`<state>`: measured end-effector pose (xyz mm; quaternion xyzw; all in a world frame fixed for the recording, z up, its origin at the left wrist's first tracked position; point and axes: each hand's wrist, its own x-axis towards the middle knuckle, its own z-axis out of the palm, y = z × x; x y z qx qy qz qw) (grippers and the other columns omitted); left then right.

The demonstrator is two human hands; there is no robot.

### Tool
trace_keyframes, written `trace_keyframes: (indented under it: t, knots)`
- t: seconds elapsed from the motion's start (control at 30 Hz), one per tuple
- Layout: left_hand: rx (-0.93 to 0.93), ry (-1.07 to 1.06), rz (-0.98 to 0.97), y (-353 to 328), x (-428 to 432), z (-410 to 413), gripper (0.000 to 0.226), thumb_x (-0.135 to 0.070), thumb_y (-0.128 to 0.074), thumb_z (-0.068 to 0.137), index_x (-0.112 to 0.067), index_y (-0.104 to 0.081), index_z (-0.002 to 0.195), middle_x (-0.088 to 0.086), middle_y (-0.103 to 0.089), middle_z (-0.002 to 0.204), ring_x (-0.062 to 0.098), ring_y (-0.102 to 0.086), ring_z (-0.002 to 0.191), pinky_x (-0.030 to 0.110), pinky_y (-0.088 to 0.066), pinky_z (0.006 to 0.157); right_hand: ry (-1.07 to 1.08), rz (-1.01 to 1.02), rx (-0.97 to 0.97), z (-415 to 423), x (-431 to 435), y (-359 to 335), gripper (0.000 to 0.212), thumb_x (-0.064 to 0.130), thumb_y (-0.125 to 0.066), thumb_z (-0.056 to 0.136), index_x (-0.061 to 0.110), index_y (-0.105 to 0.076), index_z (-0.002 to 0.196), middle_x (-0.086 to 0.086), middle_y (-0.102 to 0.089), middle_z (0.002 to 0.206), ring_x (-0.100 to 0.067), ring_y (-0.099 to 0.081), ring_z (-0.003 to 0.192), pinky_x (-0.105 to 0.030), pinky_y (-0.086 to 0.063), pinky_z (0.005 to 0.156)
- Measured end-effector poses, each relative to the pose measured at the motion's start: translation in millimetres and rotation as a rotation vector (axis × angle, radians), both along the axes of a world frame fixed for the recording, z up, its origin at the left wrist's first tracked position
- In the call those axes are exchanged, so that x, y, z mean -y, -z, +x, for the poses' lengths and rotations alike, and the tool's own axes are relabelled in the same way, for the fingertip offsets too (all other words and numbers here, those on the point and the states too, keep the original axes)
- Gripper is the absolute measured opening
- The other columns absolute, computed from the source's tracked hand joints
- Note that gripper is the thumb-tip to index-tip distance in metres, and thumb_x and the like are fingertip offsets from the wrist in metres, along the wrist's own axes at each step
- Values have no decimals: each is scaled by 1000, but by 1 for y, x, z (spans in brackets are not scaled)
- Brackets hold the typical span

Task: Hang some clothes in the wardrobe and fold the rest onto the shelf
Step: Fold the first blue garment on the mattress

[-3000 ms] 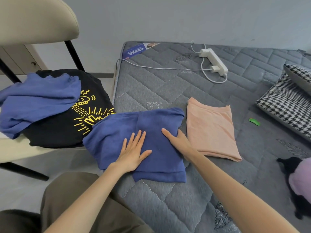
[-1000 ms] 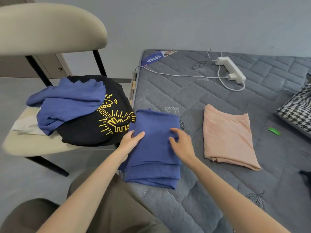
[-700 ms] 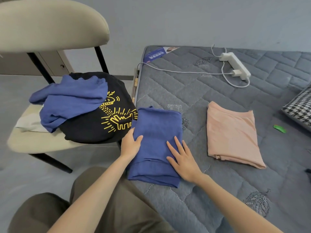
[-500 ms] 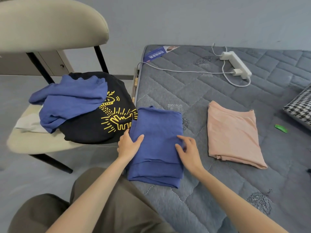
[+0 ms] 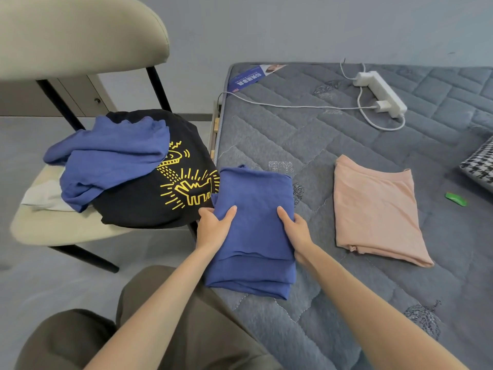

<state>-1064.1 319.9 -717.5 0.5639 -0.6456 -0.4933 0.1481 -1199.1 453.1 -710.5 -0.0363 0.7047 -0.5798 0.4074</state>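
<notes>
- The left hand (image 5: pixel 213 228) is pinching the left edge of the folded blue garment (image 5: pixel 253 225). Its thumb is lying on top, and its fingers are tucked beneath the cloth, out of sight.
- The right hand (image 5: pixel 296 228) is mirroring it on the right edge, with the thumb pressing the top layer and the other fingers hidden under the stack.
- The garment is lying between both hands as a neat rectangle of several layers. It is resting on the near left corner of the grey quilted mattress (image 5: pixel 306 140), close to the person's knee.
- It is looking like thin, soft knit: light, limp and not slippery. It is likely to sag in the middle and shed its layers if lifted by one corner.
- Taking it at both side edges, as here, with fingers slid flat underneath, is looking like the safest hold. That hold should be keeping every layer supported on the way to the shelf.
- A peach garment (image 5: pixel 373 209), already folded, is lying apart to the right on the same mattress.
- Further out, a chair (image 5: pixel 66 231) beside the bed is carrying a black T-shirt (image 5: pixel 144 209) with a yellow print. A loose blue garment (image 5: pixel 112 156) is heaped on the T-shirt, and both are waiting unfolded.
- A white power strip (image 5: pixel 381 93) is sitting at the far side of the mattress.
</notes>
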Motion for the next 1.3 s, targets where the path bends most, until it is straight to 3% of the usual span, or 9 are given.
trace_keyframes:
  t: [0.2,0.3,0.43,0.63,0.8,0.93,1.1,1.2,1.3]
  knots:
    - [-178,-24,323,-10,4,-10,43,-54,-57,87,-20,-53,113,-5,-62,96,15,-61,86,30,-53,70,-120,-91,49,-9,-1,-4,28,41,-60,91,25,-59,113,5,-68,110,-14,-67,97,-26,-55,75]
    - [-234,54,334,-19,5,-10,37,-46,-52,93,-27,-46,124,-14,-56,93,6,-56,82,20,-45,58,-153,-100,-15,-12,-1,-10,15,38,-55,95,32,-58,109,11,-66,107,-7,-65,93,-18,-53,66]
    - [-296,102,360,-35,1,-15,40,-43,-51,95,-24,-47,129,-6,-59,108,11,-59,92,24,-50,70,-152,-123,-80,-23,-4,-24,16,34,-51,97,26,-61,108,7,-68,107,-7,-66,93,-19,-52,69]
    - [-357,221,341,-71,-16,-57,25,-49,-48,94,-33,-48,113,-13,-59,101,6,-58,89,19,-48,62,-138,-146,-194,-63,-27,-64,12,40,-49,97,37,-58,105,12,-67,108,-6,-64,98,-20,-49,76]
    - [-426,338,351,-101,-45,-113,23,-47,-50,94,-32,-53,110,-15,-62,97,1,-61,85,13,-49,56,-68,-112,-325,-113,-67,-89,33,48,-48,95,35,-55,125,16,-65,115,-3,-61,106,-24,-48,86]
    - [-448,439,356,-114,-77,-160,27,-44,-48,96,-30,-51,119,-13,-63,104,1,-61,89,10,-49,55,104,17,-455,-151,-105,-100,14,51,-52,89,45,-64,91,29,-64,90,-7,-64,92,-29,-51,76]
    - [-483,562,260,-102,-111,-211,45,-33,-43,100,-29,-34,144,-8,-51,134,7,-54,112,23,-47,91,207,-34,-431,-190,-142,-95,13,30,-51,96,36,-62,94,12,-68,102,-3,-64,89,-16,-49,66]
    - [-406,620,160,-84,-123,-225,59,-23,-41,101,-31,-12,151,-10,-29,152,10,-35,134,28,-29,112,225,60,-418,-203,-156,-75,14,27,-49,98,28,-60,105,5,-66,109,-14,-61,99,-27,-49,80]
    - [-191,634,107,-61,-125,-224,76,-13,-48,96,-29,1,151,4,-26,154,22,-36,135,33,-31,110,193,248,-353,-201,-165,-51,44,27,-51,97,16,-41,138,-6,-52,136,-24,-52,120,-35,-40,102]
